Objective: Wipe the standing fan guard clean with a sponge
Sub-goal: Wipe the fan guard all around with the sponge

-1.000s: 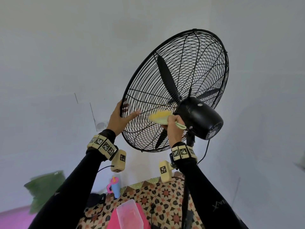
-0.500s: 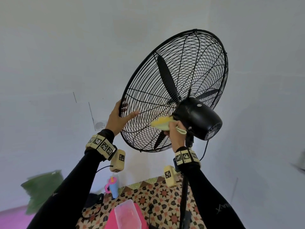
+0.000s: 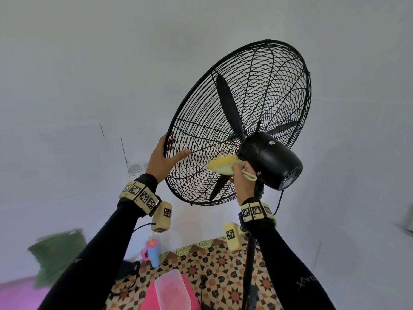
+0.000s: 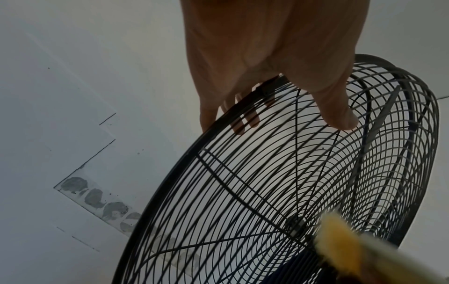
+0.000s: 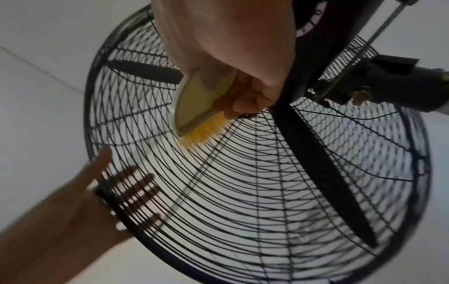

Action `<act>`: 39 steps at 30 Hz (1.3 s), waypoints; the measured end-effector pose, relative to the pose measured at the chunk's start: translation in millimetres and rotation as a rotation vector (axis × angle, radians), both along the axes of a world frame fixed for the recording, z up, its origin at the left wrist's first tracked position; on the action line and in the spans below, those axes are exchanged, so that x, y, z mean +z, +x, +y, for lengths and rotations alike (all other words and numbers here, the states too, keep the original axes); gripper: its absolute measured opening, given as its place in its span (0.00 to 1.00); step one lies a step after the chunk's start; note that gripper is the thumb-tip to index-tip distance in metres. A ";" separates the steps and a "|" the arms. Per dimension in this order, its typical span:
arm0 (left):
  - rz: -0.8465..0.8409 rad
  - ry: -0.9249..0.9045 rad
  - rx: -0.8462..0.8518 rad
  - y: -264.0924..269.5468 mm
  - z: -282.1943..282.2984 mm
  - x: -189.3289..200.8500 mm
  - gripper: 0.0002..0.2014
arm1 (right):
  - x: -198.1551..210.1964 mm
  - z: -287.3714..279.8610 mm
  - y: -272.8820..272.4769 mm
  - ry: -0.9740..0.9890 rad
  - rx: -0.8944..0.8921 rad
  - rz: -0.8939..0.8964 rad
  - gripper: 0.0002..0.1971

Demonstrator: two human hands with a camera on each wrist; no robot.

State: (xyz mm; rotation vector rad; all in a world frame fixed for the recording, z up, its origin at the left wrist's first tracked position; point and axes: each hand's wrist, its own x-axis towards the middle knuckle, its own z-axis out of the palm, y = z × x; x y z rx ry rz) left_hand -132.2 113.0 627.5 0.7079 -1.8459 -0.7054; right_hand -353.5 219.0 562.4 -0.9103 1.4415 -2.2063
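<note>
A black standing fan guard (image 3: pixel 201 121) tilts toward me, seen from its rear side. My left hand (image 3: pixel 165 157) grips its left rim, thumb on the rear wires and fingers on the front; the left wrist view shows the left hand (image 4: pixel 267 57) straddling the guard (image 4: pixel 243 192). My right hand (image 3: pixel 242 180) holds a yellow sponge (image 3: pixel 221 165) pressed on the rear wires beside the black motor housing (image 3: pixel 270 159). In the right wrist view the right hand (image 5: pixel 230 42) grips the sponge (image 5: pixel 201 109) on the guard (image 5: pixel 267 192).
The fan's pole (image 3: pixel 249 265) runs down between my arms to a patterned floor mat (image 3: pixel 223 276). A clear plastic container (image 3: pixel 172 291) lies on something pink below. A blue and pink cup (image 3: pixel 153 253) and a green cushion (image 3: pixel 58 253) sit by the white wall.
My right hand has slid the sponge a little down and right along the rear wires, closer to the motor housing. My left hand keeps its hold on the rim.
</note>
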 end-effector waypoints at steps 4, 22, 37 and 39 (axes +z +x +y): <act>-0.001 -0.011 0.005 -1.8 1.0 -0.6 0.53 | 30.4 2.1 -8.0 -0.140 -0.050 -0.012 0.06; 0.000 0.008 0.020 0.8 -2.2 -4.2 0.54 | 46.4 43.4 -15.5 -0.012 0.161 0.099 0.18; 0.024 -0.018 0.024 -3.6 -4.6 -5.6 0.50 | 15.3 53.7 -25.1 0.424 -0.228 0.737 0.15; 0.026 -0.022 0.019 -4.7 -3.2 -5.4 0.50 | 15.8 52.6 -17.9 0.454 -0.243 0.767 0.15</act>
